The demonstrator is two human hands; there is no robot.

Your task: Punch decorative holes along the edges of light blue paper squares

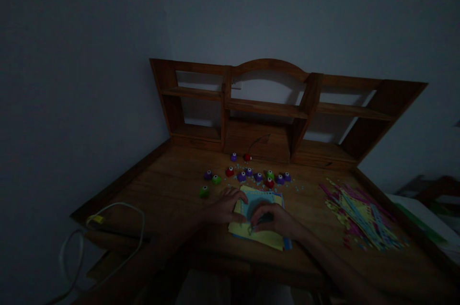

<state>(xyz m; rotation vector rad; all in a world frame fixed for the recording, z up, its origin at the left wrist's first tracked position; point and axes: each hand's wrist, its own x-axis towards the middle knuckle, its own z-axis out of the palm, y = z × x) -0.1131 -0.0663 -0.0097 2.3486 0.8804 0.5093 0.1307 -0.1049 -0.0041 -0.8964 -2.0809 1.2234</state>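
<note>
A light blue sheet [259,195] with a patterned, punched-looking edge lies on top of yellow paper [269,239], stacked on the desk. My left hand [227,206] rests at the left side of this stack, its fingers apart and pressing on the paper. Over the stack's lower middle, my right hand [273,221] is closed in a pinch, fingertips down at the yellow paper. A small pale outlined shape [250,229] shows by those fingertips. What the right hand holds is too dark to make out. Beyond the stack stand several small purple, red and green craft punches [242,177].
Tiny paper bits [256,183] lie scattered among the punches. To the right is a heap of coloured punched paper strips [366,214]. A wooden shelf unit [264,108] stands along the desk's back. A white cable [143,221] loops at the left edge. The room is dim.
</note>
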